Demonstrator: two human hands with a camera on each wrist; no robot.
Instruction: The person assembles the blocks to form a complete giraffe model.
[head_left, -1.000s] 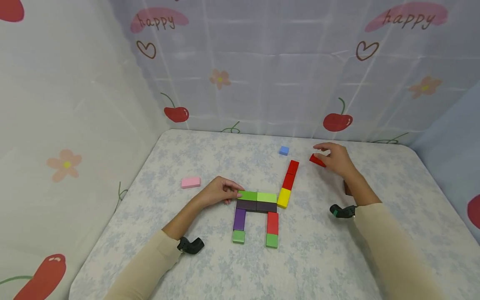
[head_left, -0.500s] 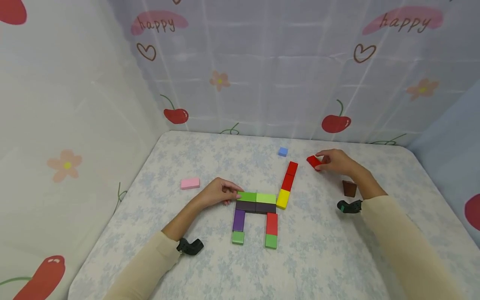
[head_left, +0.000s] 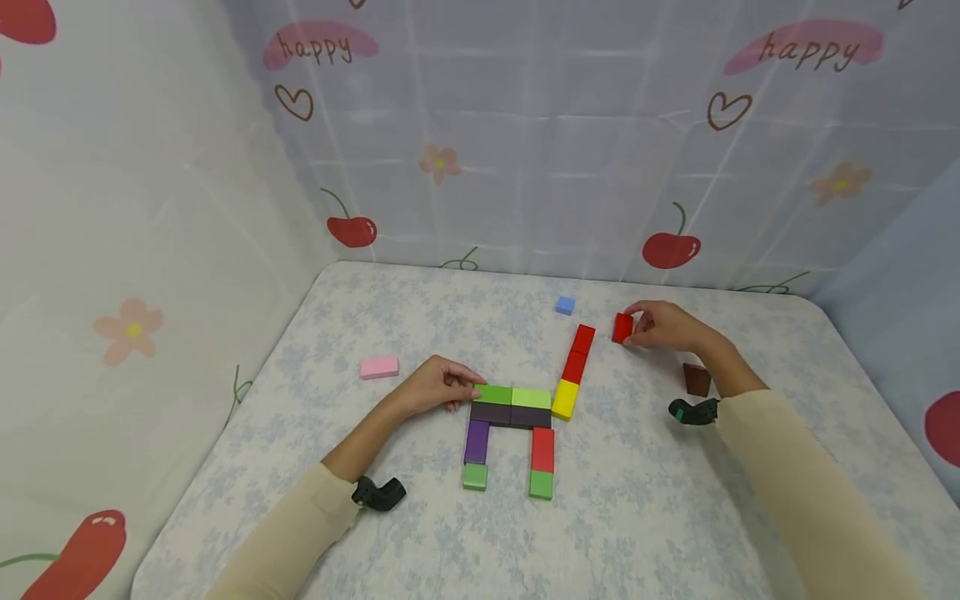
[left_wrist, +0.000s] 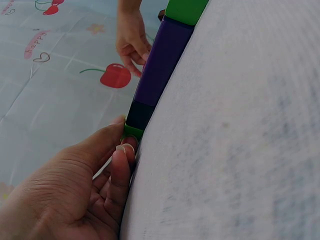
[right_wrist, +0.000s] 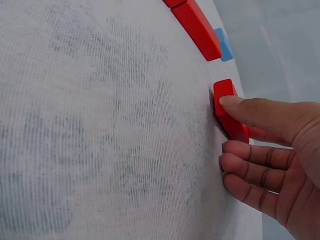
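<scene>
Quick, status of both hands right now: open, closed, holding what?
Left hand: fingertips touching the left green block of the top row; whether it's pinching can't be told.
Right hand: closed, pinching a red block.

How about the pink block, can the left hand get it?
Probably yes: only bare cloth lies between the pink block and the left hand, though its fingers touch a green block.
</scene>
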